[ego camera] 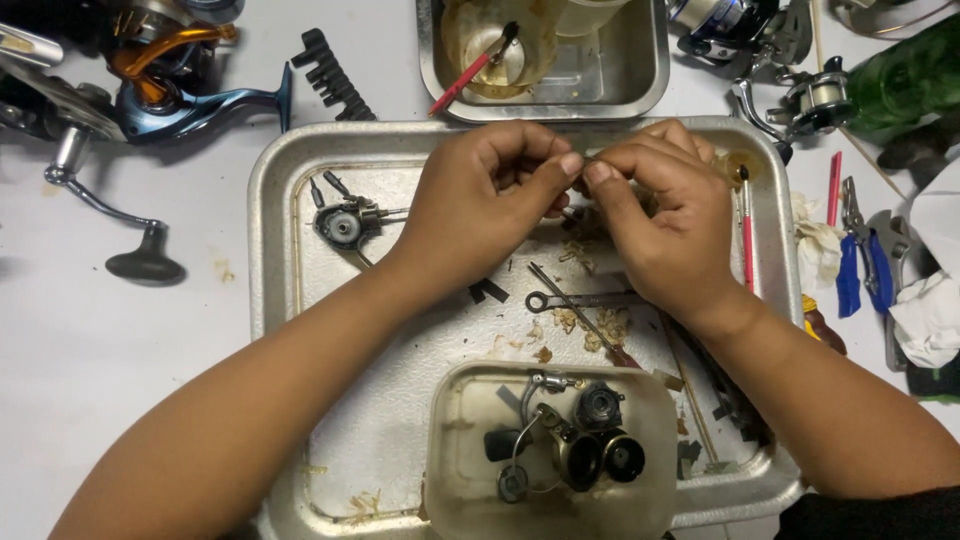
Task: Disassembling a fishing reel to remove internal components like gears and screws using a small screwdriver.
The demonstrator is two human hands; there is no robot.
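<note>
With a fishing reel already stripped into parts in the plastic tub (455,470), left hand (480,205) and right hand (660,225) pinch a thin pin (592,158) over the metal tray (275,200), reassembly seemingly remaining

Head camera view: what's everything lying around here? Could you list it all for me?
metal tray: one, silver, centre of the white table
reel body part: one, grey, tray's left side
small wrench: one, dark metal, tray middle
plastic tub: one, cloudy, tray's near edge, holding dark reel parts
small metal pan: one, silver, top centre, with a red-handled brush
fishing reel: one, blue and orange, top left
bit holder: one, black, above the tray
pliers: one, blue handles, right
green bottle: one, top right
left hand: pinching something small, too hidden to identify
right hand: pinching it too
</note>
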